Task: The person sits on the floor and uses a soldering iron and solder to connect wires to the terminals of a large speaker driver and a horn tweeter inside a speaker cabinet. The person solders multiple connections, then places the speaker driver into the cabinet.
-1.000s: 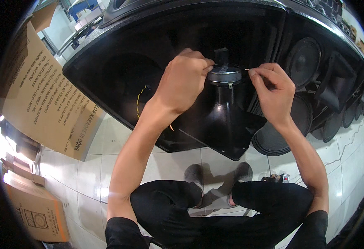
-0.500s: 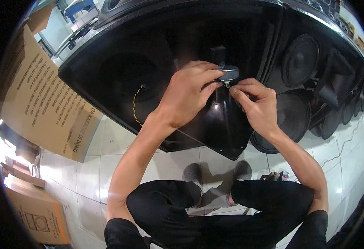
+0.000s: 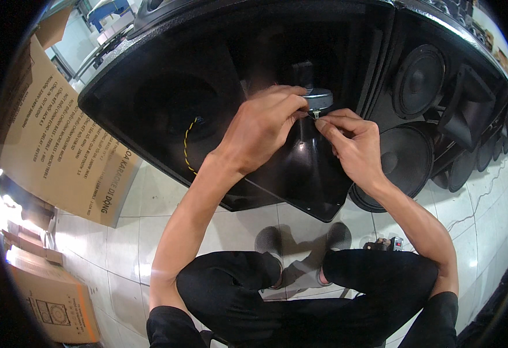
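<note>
My left hand [image 3: 259,129] is curled round the side of a round silver-and-black horn driver [image 3: 319,100], gripping it. The driver sits at the narrow end of a glossy black horn [image 3: 306,174], which flares toward me in front of a large black speaker cabinet [image 3: 178,43]. A small pale terminal tab [image 3: 317,114] shows at the driver's lower edge. My right hand [image 3: 353,142] is closed in a pinch right beside that tab; what lies between its fingertips is too small to make out. A twisted yellow-and-black wire [image 3: 186,148] hangs from a cabinet opening on the left.
To the right stands a row of black speaker cabinets with round woofers [image 3: 401,162] and a horn [image 3: 465,110]. A large cardboard box [image 3: 62,133] leans at left, with another box [image 3: 62,310] below it. A small device with a red switch [image 3: 397,245] lies on the tiled floor.
Both hands keep their places at the driver, with only a slight shift. The right fingertips have moved a little left, closer to the terminal tab.
</note>
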Demonstrator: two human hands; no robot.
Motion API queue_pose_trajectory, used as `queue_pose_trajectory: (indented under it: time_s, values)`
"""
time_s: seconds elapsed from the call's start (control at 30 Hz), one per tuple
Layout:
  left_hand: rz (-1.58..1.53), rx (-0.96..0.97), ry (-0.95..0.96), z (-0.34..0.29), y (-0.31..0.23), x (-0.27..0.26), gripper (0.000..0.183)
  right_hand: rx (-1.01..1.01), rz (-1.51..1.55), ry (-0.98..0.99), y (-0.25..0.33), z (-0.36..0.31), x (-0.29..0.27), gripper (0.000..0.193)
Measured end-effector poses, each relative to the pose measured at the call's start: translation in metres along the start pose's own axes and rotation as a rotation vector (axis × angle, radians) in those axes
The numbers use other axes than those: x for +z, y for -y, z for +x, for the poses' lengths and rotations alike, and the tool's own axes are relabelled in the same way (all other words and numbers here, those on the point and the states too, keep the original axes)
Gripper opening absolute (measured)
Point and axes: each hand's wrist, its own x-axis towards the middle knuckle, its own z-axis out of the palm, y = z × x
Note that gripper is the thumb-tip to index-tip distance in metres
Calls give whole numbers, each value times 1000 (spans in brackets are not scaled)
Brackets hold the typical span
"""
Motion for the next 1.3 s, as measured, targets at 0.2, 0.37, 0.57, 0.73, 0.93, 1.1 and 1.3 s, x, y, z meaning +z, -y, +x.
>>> queue_pose_trajectory:
  time_s: [0.2,0.37,0.57,0.73,0.93,1.1,1.3]
  values:
    - [12,14,-14,-2,4,2,16,-61,-38,-39,-3,2,2,18]
    - [104,84,-21,1,6,1,15,-144,-128,-60,-3,4,0,15]
    - [92,86,-24,3,4,2,13,-177,-166,-92,-2,3,-2,14]
    - [33,32,-27,4,1,6,15,-255,-164,-158,-2,4,0,14]
    - [21,-31,46,5,0,3,14,-322,-257,-196,2,3,3,11]
    - [-32,-52,62,6,1,4,14,-396,-315,-228,4,4,5,10]
    - [-32,-90,72,6,0,3,13,-412,-335,-220,5,3,5,9]
